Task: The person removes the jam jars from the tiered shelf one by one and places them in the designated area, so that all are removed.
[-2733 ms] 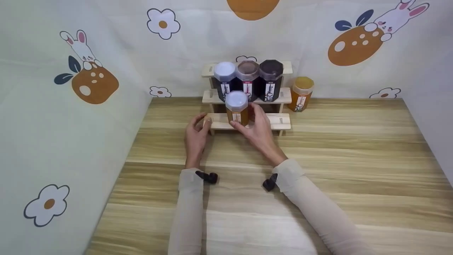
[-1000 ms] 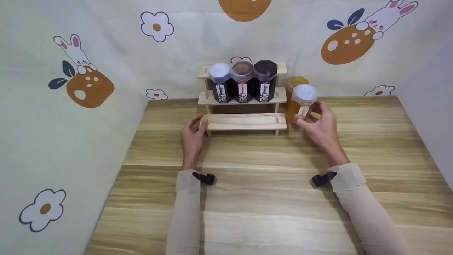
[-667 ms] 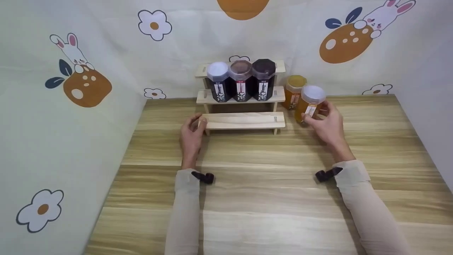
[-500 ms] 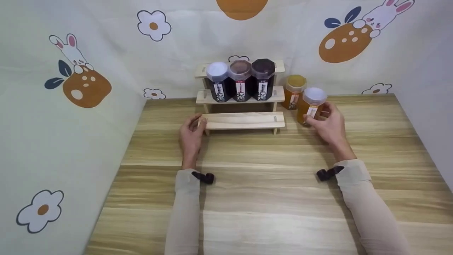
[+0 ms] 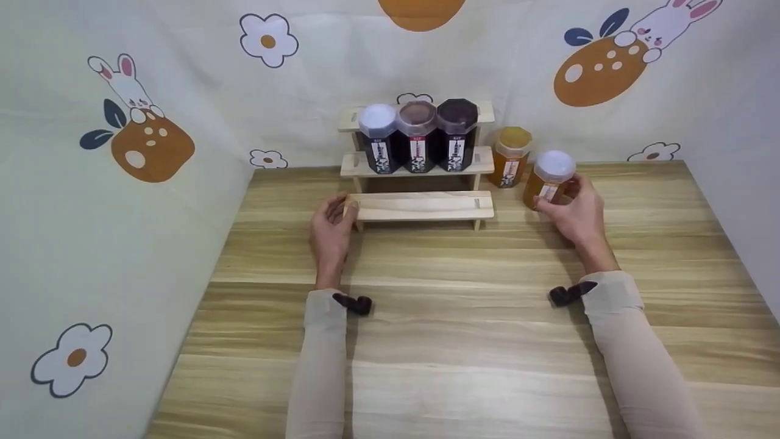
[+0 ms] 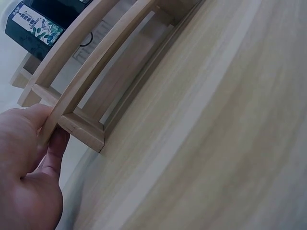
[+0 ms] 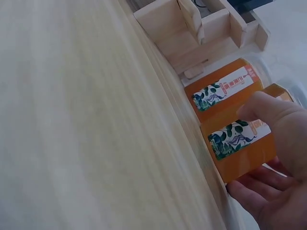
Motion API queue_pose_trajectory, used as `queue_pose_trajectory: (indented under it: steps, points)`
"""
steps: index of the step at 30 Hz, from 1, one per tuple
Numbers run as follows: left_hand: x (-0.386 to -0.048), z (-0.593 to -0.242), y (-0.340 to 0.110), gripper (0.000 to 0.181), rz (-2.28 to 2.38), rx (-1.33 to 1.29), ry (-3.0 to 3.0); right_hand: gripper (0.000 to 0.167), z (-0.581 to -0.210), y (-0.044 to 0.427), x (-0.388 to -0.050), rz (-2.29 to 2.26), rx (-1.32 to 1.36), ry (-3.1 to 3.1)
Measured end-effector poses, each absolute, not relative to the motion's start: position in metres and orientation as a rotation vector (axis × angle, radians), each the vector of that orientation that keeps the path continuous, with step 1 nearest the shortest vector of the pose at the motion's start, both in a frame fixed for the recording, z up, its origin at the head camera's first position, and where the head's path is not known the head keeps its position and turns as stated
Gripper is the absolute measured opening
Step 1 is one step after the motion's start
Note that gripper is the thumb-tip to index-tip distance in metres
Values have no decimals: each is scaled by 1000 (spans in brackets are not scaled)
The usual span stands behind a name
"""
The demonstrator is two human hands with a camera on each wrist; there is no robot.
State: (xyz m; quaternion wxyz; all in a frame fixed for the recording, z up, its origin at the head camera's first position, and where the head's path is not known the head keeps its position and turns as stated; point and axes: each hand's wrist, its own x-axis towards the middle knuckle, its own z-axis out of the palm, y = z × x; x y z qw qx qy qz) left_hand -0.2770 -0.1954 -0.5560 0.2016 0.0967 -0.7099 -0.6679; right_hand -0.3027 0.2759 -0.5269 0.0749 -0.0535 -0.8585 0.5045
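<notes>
My right hand [image 5: 579,214] holds an amber, white-lidded octagonal jar [image 5: 554,167] upright at the table, right of the rack. Its thumb lies across the front and its fingers go behind, as the right wrist view shows. Beside that jar stands a similar amber jar [image 5: 510,160] with a yellow lid. At the far left end of a three-step wooden rack [image 5: 420,206], my left hand [image 5: 331,233] pinches the lowest step between thumb and fingers. Three dark jars with white [image 5: 379,137], brown [image 5: 417,137] and black [image 5: 456,137] lids stand side by side on the middle step.
The wood-grain table [image 5: 426,305] runs back to a pale cloth backdrop [image 5: 341,67] printed with rabbits and flowers. Cloth walls also close in the left and right sides. A small black device [image 5: 354,303] is worn at each cuff.
From the lowest step, the right hand has carried the white-lidded amber jar right, past the yellow-lidded one, and down to the table. The left hand has stayed on the rack.
</notes>
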Motion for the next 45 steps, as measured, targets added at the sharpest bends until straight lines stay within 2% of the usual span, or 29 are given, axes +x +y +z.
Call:
queue_pose_trajectory:
  steps: [11,28,39,45]
  points:
    - [-276,-557,-194,35,-1876,245,-1940,84,-518,282,-321,1358,-145,-2670]
    - [-274,-555,-195,41,-1933,282,-1967,90,-511,282,-355,1463,-127,-2728]
    - [-274,-556,-195,37,-1943,303,-1973,84,-516,275,-356,1427,-91,-2660]
    - [-274,-554,-194,38,-1970,309,-1954,87,-518,276,-356,1430,-76,-2661]
